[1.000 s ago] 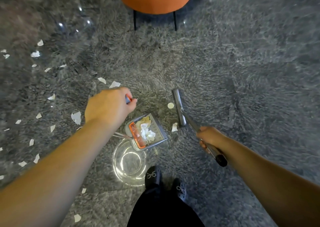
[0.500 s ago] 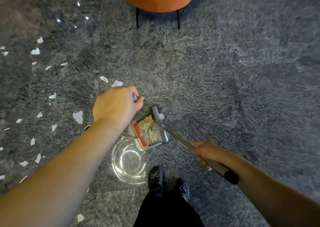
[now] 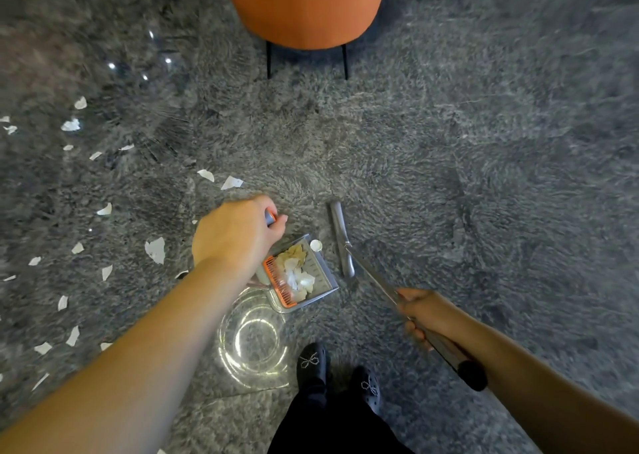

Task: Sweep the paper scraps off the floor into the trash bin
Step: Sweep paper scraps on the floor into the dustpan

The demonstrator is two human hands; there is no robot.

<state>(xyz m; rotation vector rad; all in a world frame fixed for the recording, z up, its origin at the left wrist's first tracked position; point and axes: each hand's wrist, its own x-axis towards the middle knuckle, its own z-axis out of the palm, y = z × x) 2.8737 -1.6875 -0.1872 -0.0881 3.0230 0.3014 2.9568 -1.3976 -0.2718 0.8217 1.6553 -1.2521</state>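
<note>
Grey shag carpet [image 3: 432, 135] fills most of the view, with a smooth marbled floor [image 3: 221, 415] showing along the lower left edge. To the right of the broom the carpet lies bare out to the frame's edge, while the left side is strewn with white paper scraps [image 3: 155, 249], spread from the upper left down to the lower left. An orange chair [image 3: 306, 4] on thin black legs stands at the top centre, well apart from the tools. The left hand [image 3: 235, 232] has its fingers curled round the dustpan handle [image 3: 270, 216], whose grey and orange end pokes out past the knuckles. The dustpan [image 3: 321, 275] sits on the carpet with an orange comb along its left wall and a heap of crumpled scraps inside; one round scrap [image 3: 316, 245] lies at its far lip. The right hand [image 3: 423, 312] grips the broom handle [image 3: 449, 353], fingers wrapped round it. The broom head [image 3: 341, 239] rests on the carpet just beside the dustpan's right edge, apart from it. A clear glass bowl [image 3: 254, 343] sits just below the dustpan, and two black clogs [image 3: 313, 363] stand beside it.
</note>
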